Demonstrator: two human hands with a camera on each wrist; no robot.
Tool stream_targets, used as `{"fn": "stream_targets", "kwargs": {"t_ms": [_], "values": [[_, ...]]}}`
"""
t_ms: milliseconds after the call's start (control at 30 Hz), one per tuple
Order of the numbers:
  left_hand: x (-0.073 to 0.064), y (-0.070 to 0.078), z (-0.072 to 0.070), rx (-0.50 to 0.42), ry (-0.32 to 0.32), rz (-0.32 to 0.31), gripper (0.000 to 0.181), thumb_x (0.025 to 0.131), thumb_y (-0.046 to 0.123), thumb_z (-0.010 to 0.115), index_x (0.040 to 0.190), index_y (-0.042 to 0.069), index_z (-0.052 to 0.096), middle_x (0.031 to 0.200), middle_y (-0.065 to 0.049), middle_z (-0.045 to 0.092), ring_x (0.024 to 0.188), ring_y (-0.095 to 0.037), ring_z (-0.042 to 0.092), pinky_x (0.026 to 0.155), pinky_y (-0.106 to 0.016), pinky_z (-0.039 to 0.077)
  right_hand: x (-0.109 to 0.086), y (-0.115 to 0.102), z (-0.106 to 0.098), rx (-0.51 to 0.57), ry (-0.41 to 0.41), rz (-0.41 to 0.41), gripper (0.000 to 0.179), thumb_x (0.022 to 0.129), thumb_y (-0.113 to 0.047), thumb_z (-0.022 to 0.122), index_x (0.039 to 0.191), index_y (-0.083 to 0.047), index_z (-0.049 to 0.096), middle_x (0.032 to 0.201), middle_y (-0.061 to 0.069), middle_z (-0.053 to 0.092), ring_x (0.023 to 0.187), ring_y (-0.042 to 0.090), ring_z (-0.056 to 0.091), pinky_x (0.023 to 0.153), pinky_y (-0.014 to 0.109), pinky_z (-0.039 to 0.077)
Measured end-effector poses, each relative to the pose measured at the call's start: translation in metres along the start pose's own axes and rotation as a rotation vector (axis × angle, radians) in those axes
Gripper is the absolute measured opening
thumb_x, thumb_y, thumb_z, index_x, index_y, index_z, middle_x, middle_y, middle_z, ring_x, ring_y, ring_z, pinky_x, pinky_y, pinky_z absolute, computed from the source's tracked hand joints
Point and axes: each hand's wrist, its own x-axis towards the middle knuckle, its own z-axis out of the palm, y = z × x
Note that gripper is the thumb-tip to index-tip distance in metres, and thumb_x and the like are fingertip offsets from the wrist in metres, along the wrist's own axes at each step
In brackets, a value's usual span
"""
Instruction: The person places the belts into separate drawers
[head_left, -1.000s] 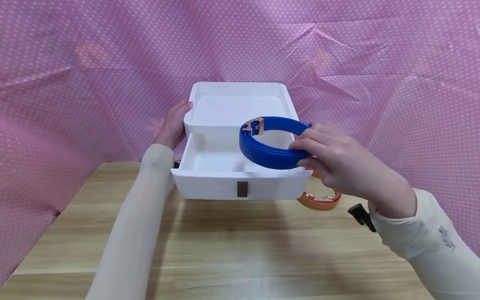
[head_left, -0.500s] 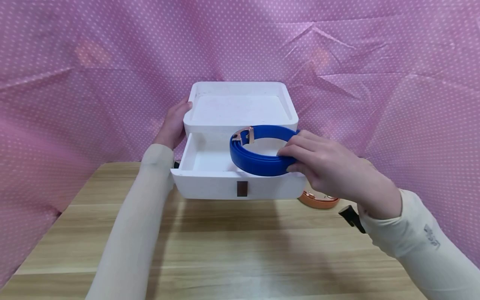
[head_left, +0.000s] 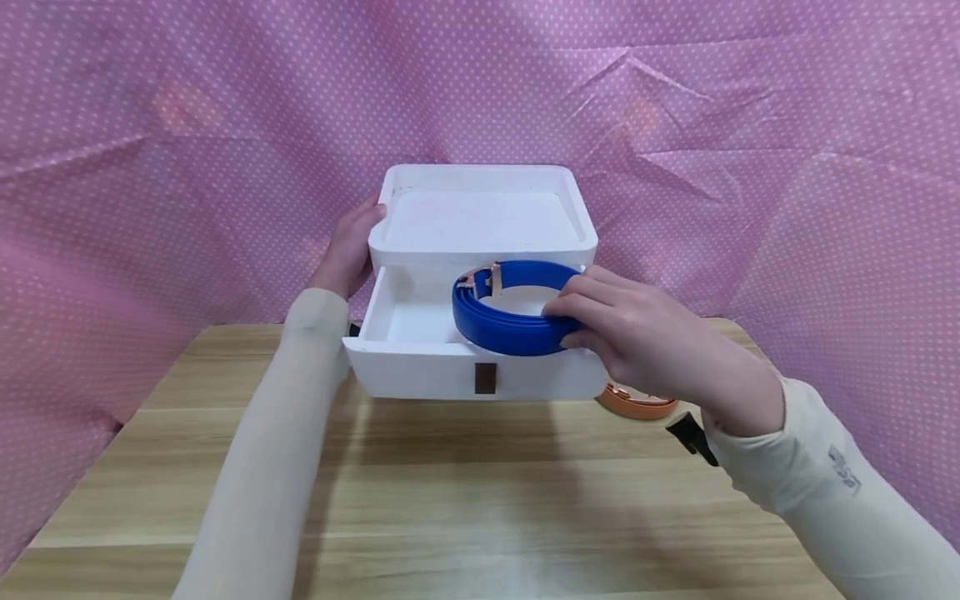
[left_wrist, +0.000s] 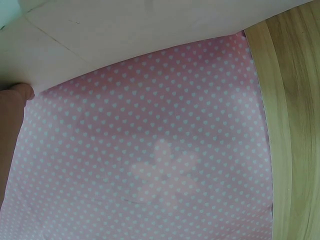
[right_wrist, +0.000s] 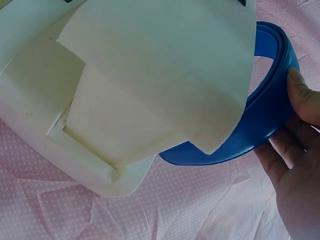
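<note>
Belt (head_left: 510, 332), blue and coiled, is being pinched by the right hand (head_left: 645, 337), thumb and fingers clamped on it, over the pulled-out drawer (head_left: 420, 375); the white box (head_left: 480, 221) is being touched by the left hand (head_left: 348, 250), whose finger closure cannot be told.

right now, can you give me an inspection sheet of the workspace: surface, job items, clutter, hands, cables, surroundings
surface: wood-grain table
job items: white drawer unit, its drawer pulled open, brown tab on the front; coiled blue belt over the drawer's right part, contact with the drawer unclear
clutter: orange belt on the table, right of the drawer, partly hidden
hands: left hand on the unit's left side, fingers partly hidden; right hand pinches the blue belt
cables: nothing seen
surroundings: creased pink dotted cloth behind and at both sides
</note>
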Motion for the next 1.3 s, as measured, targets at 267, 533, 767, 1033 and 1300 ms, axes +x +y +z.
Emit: {"fn": "stream_targets", "kwargs": {"t_ms": [267,533,767,1033,1300], "values": [[-0.002,-0.001,-0.002,0.017,0.001,-0.006,0.051,0.104,0.034,0.043,0.153,0.031,0.034,0.153,-0.001,0.040,0.135,-0.023,0.042,0.111,-0.042,0.034,0.002,0.000,0.003,0.005,-0.014,0.013,0.032,0.084,-0.002,0.076,0.114,-0.004,0.064,0.109,0.004,0.062,0.102,0.020,0.056,0.085,0.042,0.055],[-0.002,-0.002,-0.001,-0.001,-0.001,0.015,0.052,0.103,0.031,0.044,0.154,0.027,0.034,0.154,-0.003,0.038,0.135,-0.023,0.041,0.111,-0.040,0.035,0.003,0.002,0.007,0.021,-0.032,0.023,0.031,0.086,-0.003,0.074,0.115,-0.004,0.064,0.106,0.004,0.061,0.100,0.020,0.055,0.085,0.041,0.055],[0.001,-0.001,0.001,-0.023,-0.006,0.020,0.053,0.104,0.028,0.043,0.155,0.022,0.031,0.156,-0.002,0.034,0.136,-0.023,0.039,0.111,-0.038,0.035,0.006,0.009,0.012,0.015,-0.036,0.062,0.029,0.086,-0.003,0.074,0.114,-0.003,0.064,0.105,0.005,0.061,0.099,0.021,0.056,0.086,0.041,0.054],[0.000,-0.001,0.000,0.007,-0.001,0.008,0.052,0.104,0.032,0.043,0.154,0.026,0.033,0.154,-0.003,0.038,0.134,-0.023,0.042,0.110,-0.040,0.036,0.008,0.018,0.017,0.024,-0.080,0.137,0.030,0.087,-0.004,0.073,0.116,-0.002,0.064,0.107,0.005,0.062,0.102,0.022,0.057,0.091,0.043,0.052],[0.001,-0.001,0.000,-0.024,-0.015,0.027,0.053,0.104,0.027,0.043,0.155,0.023,0.031,0.157,-0.001,0.032,0.138,-0.021,0.038,0.112,-0.037,0.034,0.013,0.022,0.026,0.049,-0.133,0.176,0.029,0.089,-0.005,0.072,0.117,-0.004,0.065,0.108,0.004,0.062,0.103,0.022,0.058,0.092,0.043,0.052]]}}
